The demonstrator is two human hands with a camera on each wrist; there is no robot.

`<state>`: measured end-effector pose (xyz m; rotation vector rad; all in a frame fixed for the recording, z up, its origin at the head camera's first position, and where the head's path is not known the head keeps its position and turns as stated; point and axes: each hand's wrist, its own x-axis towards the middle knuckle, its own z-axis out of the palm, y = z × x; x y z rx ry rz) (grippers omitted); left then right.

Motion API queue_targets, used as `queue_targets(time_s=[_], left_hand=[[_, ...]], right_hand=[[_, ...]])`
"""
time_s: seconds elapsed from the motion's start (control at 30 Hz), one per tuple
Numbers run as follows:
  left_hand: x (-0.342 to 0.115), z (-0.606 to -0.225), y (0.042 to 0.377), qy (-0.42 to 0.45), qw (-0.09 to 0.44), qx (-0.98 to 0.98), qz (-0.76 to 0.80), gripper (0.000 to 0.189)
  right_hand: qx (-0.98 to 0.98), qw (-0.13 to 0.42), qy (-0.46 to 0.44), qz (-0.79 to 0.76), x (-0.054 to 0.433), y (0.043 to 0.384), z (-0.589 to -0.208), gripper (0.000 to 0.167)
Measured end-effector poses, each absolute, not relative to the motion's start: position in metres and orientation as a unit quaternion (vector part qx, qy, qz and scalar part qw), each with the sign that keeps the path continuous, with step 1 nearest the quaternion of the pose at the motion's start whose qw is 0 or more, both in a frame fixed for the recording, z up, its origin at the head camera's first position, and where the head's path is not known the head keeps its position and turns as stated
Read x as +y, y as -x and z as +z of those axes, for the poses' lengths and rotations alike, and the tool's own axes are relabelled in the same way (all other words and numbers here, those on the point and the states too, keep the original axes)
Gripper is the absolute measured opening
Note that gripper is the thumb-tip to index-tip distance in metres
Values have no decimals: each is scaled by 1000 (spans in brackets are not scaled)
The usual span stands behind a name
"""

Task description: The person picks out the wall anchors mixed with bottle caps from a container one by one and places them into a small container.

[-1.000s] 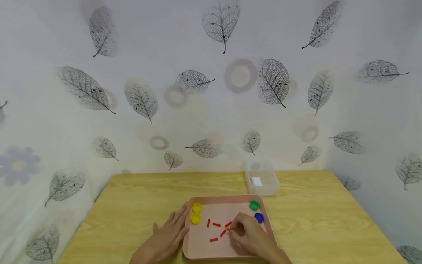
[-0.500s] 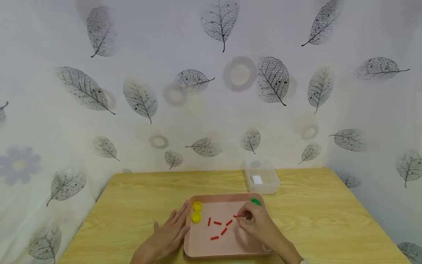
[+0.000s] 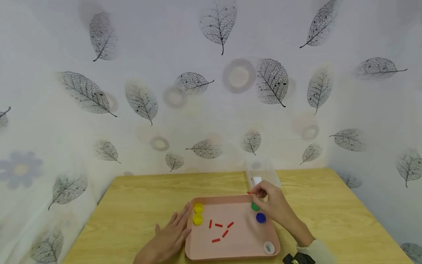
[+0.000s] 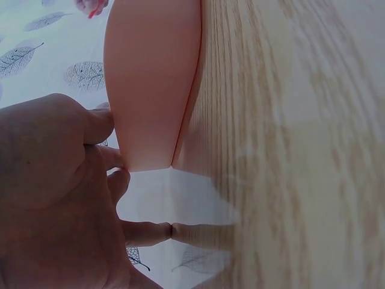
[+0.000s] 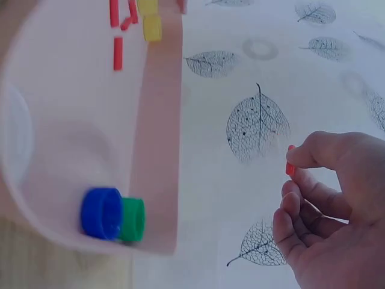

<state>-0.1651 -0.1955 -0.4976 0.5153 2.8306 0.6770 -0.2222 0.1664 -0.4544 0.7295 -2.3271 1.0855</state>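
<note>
My right hand (image 3: pixel 271 200) pinches a small red stick (image 5: pixel 290 160) between thumb and forefinger, raised over the far right corner of the pink tray (image 3: pixel 244 245). Below that hand sit a green cap (image 3: pixel 255 206) and a blue cap (image 3: pixel 261 217) in the tray. My left hand (image 3: pixel 168 234) lies with straight fingers along the tray's left side, fingertips at the rim. Several red sticks (image 3: pixel 215 240) are spread over the tray's middle. Two yellow caps (image 3: pixel 198 214) stand at its left edge, and a white round cap (image 3: pixel 269 248) is in the near right corner.
A clear plastic box (image 3: pixel 275 178) with a white label stands behind the tray, partly covered by my right hand. The wooden table (image 3: pixel 145 198) reaches back to a leaf-patterned wall covering (image 3: pixel 211 110). A dark object (image 3: pixel 298 259) shows at my right wrist.
My right hand has lifted a red stick from the tray's middle and carried it back and right, to the far right corner. The left hand has stayed by the rim.
</note>
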Motion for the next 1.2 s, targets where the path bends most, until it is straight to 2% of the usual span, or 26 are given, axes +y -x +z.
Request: queue_targets(time_s=[0.17,0.3,0.7,0.97,1.2], left_hand=[[-194,-499,164,-172,91,954,227,64],[-193,-499,165,-168,99,954,227,65],[-194,-499,164,-164,103,955,226,64],[-193,-496,162,-159,106,954,231,65],[-193,-496,163,-161,104,954,231,64]], right_hand=[[-853,266,-265,362,178,240,-448,22],[-856,268,-259,358,187,253,-449,18],[-880,229,-191,370,200,292,-461,9],[-897,172,-160,374,209,312,-474,4],[-914,166,-150,339,210,321,-478,6]])
